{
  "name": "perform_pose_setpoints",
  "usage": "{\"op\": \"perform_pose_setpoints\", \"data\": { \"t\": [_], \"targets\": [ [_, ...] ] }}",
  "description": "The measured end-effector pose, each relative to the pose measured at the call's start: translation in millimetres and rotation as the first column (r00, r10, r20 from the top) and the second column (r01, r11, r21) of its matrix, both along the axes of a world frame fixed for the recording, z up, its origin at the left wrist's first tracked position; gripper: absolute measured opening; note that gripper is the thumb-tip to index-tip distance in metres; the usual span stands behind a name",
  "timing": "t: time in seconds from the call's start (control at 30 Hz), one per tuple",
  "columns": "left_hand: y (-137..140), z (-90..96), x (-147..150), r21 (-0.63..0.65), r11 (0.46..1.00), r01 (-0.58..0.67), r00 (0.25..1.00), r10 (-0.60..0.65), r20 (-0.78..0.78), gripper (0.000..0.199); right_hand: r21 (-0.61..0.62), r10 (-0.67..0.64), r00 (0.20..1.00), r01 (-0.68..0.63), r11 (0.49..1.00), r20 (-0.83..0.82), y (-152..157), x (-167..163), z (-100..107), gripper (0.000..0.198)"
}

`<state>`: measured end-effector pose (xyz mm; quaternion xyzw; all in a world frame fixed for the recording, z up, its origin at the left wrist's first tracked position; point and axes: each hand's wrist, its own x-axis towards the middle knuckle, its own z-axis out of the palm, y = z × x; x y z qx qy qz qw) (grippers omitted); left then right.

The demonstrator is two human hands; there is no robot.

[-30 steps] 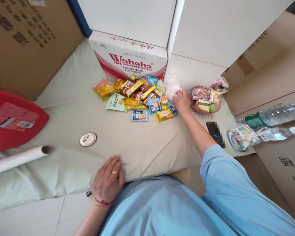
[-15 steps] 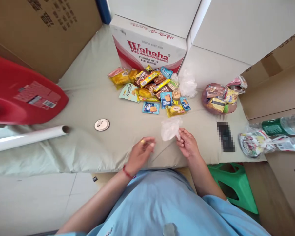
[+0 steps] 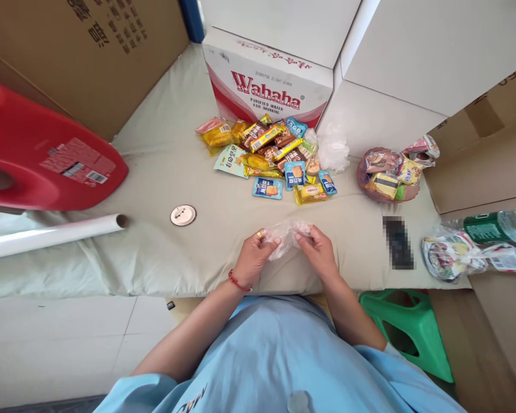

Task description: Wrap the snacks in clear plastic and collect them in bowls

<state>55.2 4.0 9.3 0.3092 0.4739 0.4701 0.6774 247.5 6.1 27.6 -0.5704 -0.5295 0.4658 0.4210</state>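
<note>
A thin clear plastic bag (image 3: 285, 234) is stretched between my two hands, above the near part of the cloth-covered table (image 3: 215, 258). My left hand (image 3: 254, 255) pinches its left side between thumb and fingers. On the other side, my right hand (image 3: 320, 249) is closed on the bag's right edge. Just beyond the bag lies a heap of wrapped snacks (image 3: 269, 146). Blue snack packets (image 3: 267, 188) and a yellow snack packet (image 3: 312, 194) are at the heap's near side. Whether the bag holds anything I cannot tell.
Behind the snacks stands a Wahaba water carton (image 3: 269, 86), with crumpled clear bags (image 3: 333, 150) beside it. At right are a snack bowl (image 3: 389, 178), a blurred dark object (image 3: 398, 242) and a plastic bottle (image 3: 494, 225). A round badge (image 3: 183, 215), white tube (image 3: 55, 235) and red jug (image 3: 55, 155) lie left.
My left hand has moved to the bag and gripped its left side. The bag, held only by my right hand before, is now spread between both hands. The view has shifted slightly.
</note>
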Motion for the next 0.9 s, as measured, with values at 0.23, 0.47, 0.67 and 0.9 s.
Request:
{"op": "perform_pose_setpoints", "data": {
  "t": [0.23, 0.47, 0.67, 0.9],
  "targets": [
    [2.5, 4.1, -15.0, -0.048, 0.999, 0.003, 0.998, 0.0, 0.061, 0.05, -0.108, 0.15, 0.975, -0.169, 0.98, -0.166, 11.6, 6.4, 5.5, 0.027],
    [2.9, 4.6, -13.6, -0.014, 0.999, -0.047, 0.999, 0.047, 0.008, 0.036, 0.075, -0.256, 0.957, 0.248, 0.966, 0.137, 12.4, 27.0, 0.2, 0.029],
    [0.1, 8.4, -7.0, 0.011, 1.0, -0.001, 1.0, 0.001, -0.015, 0.036, -0.138, -0.04, 0.997, 0.031, 0.99, -0.063, 2.2, -0.6, -5.6, 0.05],
    [-0.5, 1.5, -33.0, 0.011, 0.995, -0.098, 0.981, 0.099, -0.17, 0.036, -0.194, -0.027, 0.992, 0.003, 0.981, -0.124, 5.2, 13.4, 0.1, 0.025]
  ]
}}
